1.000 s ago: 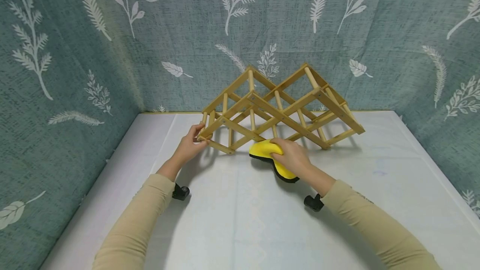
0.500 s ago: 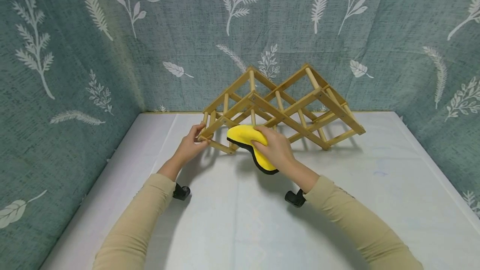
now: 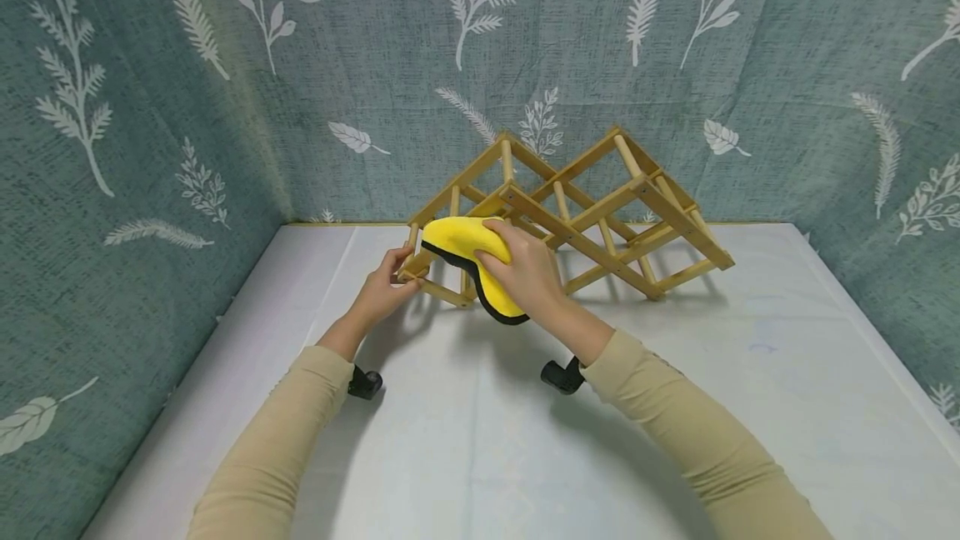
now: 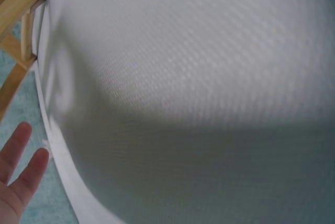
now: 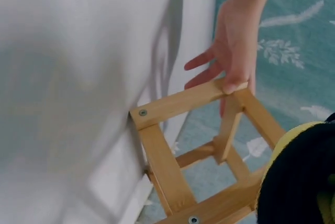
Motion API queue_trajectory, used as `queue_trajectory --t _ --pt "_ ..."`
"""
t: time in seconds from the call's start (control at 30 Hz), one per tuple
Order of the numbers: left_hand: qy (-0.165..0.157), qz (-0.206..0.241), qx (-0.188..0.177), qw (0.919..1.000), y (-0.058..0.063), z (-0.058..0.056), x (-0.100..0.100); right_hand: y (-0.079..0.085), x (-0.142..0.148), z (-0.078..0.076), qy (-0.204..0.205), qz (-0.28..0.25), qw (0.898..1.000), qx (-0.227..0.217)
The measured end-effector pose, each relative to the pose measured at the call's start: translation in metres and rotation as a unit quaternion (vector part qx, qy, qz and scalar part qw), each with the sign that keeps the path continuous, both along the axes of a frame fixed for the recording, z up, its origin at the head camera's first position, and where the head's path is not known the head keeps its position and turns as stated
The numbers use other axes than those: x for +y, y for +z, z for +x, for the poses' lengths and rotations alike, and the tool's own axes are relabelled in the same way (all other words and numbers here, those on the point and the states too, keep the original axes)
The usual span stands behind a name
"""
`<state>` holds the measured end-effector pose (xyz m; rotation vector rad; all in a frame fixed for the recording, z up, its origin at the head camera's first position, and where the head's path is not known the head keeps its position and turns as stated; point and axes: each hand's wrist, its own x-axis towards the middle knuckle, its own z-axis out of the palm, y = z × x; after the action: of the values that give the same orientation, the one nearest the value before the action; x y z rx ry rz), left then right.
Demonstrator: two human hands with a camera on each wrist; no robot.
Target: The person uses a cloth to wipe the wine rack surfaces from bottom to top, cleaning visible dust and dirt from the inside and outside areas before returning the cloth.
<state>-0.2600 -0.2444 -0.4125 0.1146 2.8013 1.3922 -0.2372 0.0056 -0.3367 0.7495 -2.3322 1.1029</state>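
A folding wooden wine rack (image 3: 607, 232) with crossed slats and round dowels stands at the back of the white table. My left hand (image 3: 384, 292) holds its left end; in the right wrist view, the thumb of the left hand (image 5: 238, 51) lies on the end slat while other fingers stretch out behind. My right hand (image 3: 525, 269) grips a soft yellow cloth (image 3: 468, 236) with a black edge, in front of the rack's left part. The cloth covers some slats; whether it touches them I cannot tell. In the right wrist view the cloth's dark side (image 5: 298, 182) appears at lower right.
The white-covered table (image 3: 480, 440) ends at a green-grey fabric wall (image 3: 375, 40) with white leaf patterns, close behind the rack. More patterned fabric hangs at left and right. A black wrist camera (image 3: 562, 375) sits under the right wrist.
My right hand has carried the yellow cloth leftward and up, from below the rack's middle to in front of its left part. The left hand and the rack have stayed in place.
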Motion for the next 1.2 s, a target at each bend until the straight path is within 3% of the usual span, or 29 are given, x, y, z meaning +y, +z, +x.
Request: queue_trajectory --t 0.17,0.27,0.47,0.67,0.87,0.97,1.2 --pt "-0.004 0.004 0.008 1.0 -0.001 0.0 -0.001 0.006 0.007 0.01 0.003 -0.046 0.999 0.009" --pt "-0.005 0.003 0.016 0.9999 0.0 0.0 -0.001 0.01 0.019 0.02 0.012 -0.042 0.999 -0.003" --pt "-0.01 0.001 0.026 0.9996 -0.001 -0.001 -0.002 -0.01 0.053 0.033 0.006 0.082 0.994 -0.07" --pt "-0.007 0.006 0.012 0.9999 -0.001 -0.001 -0.001 -0.045 0.089 0.026 -0.025 0.197 0.97 -0.143" --pt "-0.003 0.001 0.008 1.0 0.001 0.0 -0.002 -0.065 0.107 0.013 -0.048 0.26 0.952 -0.154" --pt "-0.005 0.0 0.01 0.9999 0.0 0.0 -0.002 -0.069 0.103 0.007 -0.055 0.261 0.954 -0.137" --pt "-0.008 -0.004 0.013 0.9999 -0.001 0.0 -0.002 -0.068 0.076 0.003 -0.064 0.175 0.978 -0.09"
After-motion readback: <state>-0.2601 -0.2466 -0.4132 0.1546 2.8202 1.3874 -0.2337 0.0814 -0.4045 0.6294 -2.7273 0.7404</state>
